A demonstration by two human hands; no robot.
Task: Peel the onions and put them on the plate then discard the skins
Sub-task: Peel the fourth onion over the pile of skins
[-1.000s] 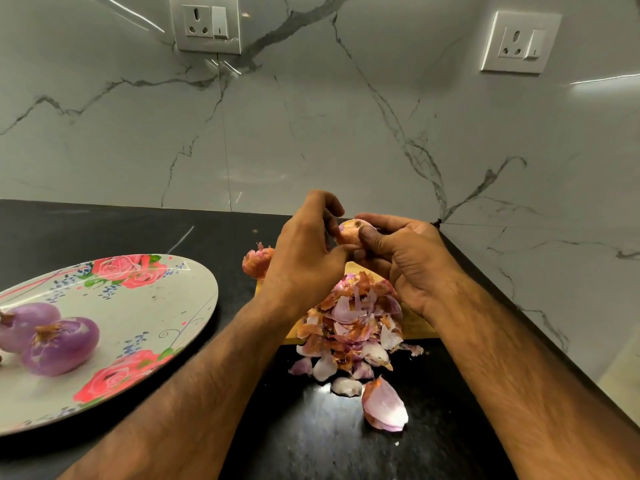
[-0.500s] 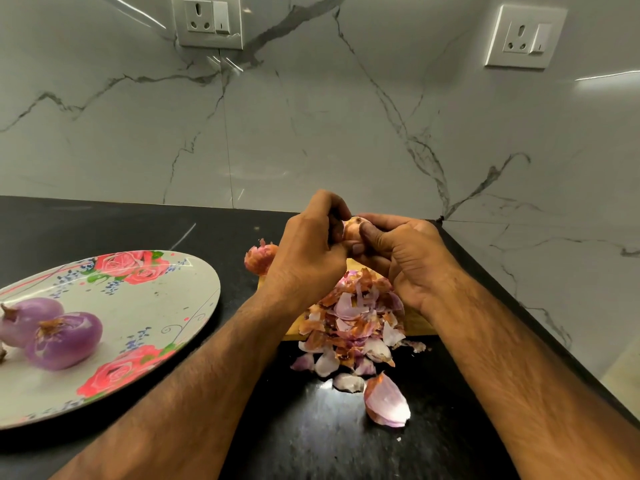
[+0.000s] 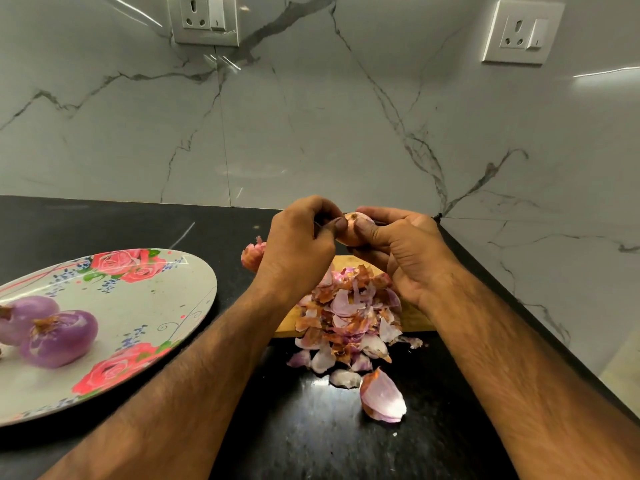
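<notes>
From your head view, you hold one onion (image 3: 349, 234) up over the far end of the one wooden board (image 3: 417, 318). Your right hand (image 3: 405, 252) curls round it. Your left hand (image 3: 298, 249) pinches its left side. Its brown tip points up. One plate (image 3: 149, 299) sits at the left with two peeled onions (image 3: 60, 339), brown tips to the left. One unpeeled onion (image 3: 251, 257) rests behind your left hand. One pile of skins (image 3: 349, 315) spills off the board's near edge.
</notes>
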